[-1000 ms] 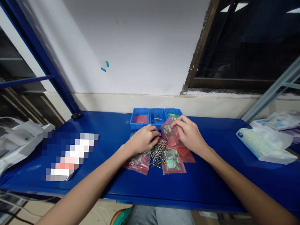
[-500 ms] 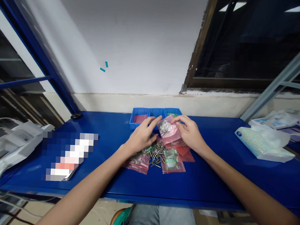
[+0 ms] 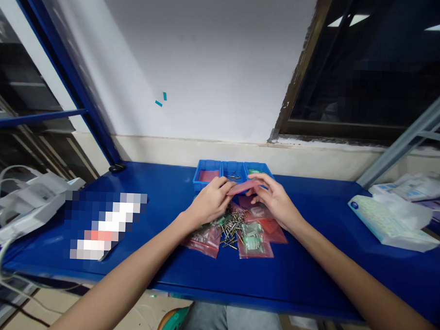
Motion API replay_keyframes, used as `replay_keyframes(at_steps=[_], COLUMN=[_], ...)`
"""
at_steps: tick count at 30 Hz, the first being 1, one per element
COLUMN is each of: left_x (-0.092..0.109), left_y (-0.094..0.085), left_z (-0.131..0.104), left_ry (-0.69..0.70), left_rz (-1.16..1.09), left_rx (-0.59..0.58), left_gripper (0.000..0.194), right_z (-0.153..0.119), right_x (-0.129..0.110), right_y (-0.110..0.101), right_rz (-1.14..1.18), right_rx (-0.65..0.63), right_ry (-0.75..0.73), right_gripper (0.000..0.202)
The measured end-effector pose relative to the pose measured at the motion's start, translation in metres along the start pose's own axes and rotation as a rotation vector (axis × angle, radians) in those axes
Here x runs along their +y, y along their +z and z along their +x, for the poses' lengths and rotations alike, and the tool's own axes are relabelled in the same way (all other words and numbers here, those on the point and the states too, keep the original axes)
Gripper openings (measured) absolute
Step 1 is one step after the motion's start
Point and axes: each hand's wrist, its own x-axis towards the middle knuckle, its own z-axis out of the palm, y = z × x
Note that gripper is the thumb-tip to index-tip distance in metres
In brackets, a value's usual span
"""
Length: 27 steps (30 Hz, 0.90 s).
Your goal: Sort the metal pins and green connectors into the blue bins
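A pink plastic zip bag (image 3: 244, 187) is held above the heap, seen nearly edge-on, so its contents are hidden. My left hand (image 3: 210, 199) pinches its left end, fingers bent and closed. My right hand (image 3: 277, 200) has its fingers around the right end, some above and some below. Under the hands lies a pile of loose screws (image 3: 232, 228), silver and brass-coloured. Around the pile are a pink bag of clear pieces (image 3: 206, 241), a pink bag with a green-wrapped bundle (image 3: 255, 242) and more reddish bags (image 3: 273, 230).
Behind the hands stand three joined blue bins (image 3: 196, 179): pink bags left, a few screws in the middle, green items right. A tissue box (image 3: 388, 226) sits right. White devices with cables (image 3: 32, 200) and a blurred-out flat object (image 3: 108, 228) lie left on the blue table (image 3: 309, 281).
My left hand has closed on the bag, which my right hand alone held before. The bag has turned from face-up to nearly edge-on. The view has shifted slightly.
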Motion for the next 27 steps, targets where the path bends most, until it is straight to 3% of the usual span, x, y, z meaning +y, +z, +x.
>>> replay_keyframes(at_steps=[4, 7, 10, 13, 16, 20, 27], left_x=[0.005, 0.006, 0.007, 0.009, 0.011, 0.012, 0.015], left_y=[-0.001, 0.002, 0.004, 0.005, 0.004, 0.002, 0.004], left_z=[0.001, -0.001, -0.002, -0.003, -0.003, -0.003, -0.004], left_ry=[0.026, 0.016, -0.069, -0.153, -0.132, -0.004, 0.013], left_rz=[0.035, 0.036, -0.028, -0.139, -0.198, -0.135, -0.057], left_rx=[0.047, 0.060, 0.104, 0.153, 0.201, 0.133, 0.040], left_gripper=[0.026, 0.029, 0.035, 0.056, 0.072, 0.070, 0.061], right_z=[0.000, -0.001, -0.002, -0.003, -0.004, -0.004, -0.007], right_x=[0.000, -0.003, -0.003, 0.001, 0.002, -0.002, -0.006], right_y=[0.000, 0.002, 0.003, 0.005, 0.007, 0.006, 0.008], right_rz=[-0.347, -0.441, -0.356, -0.164, -0.054, -0.020, -0.058], right_rx=[0.058, 0.090, 0.059, 0.027, 0.036, 0.089, 0.021], right_ry=[-0.141, -0.189, -0.151, -0.056, 0.003, 0.053, 0.018], right_gripper=[0.019, 0.018, 0.020, 0.021, 0.024, 0.027, 0.023])
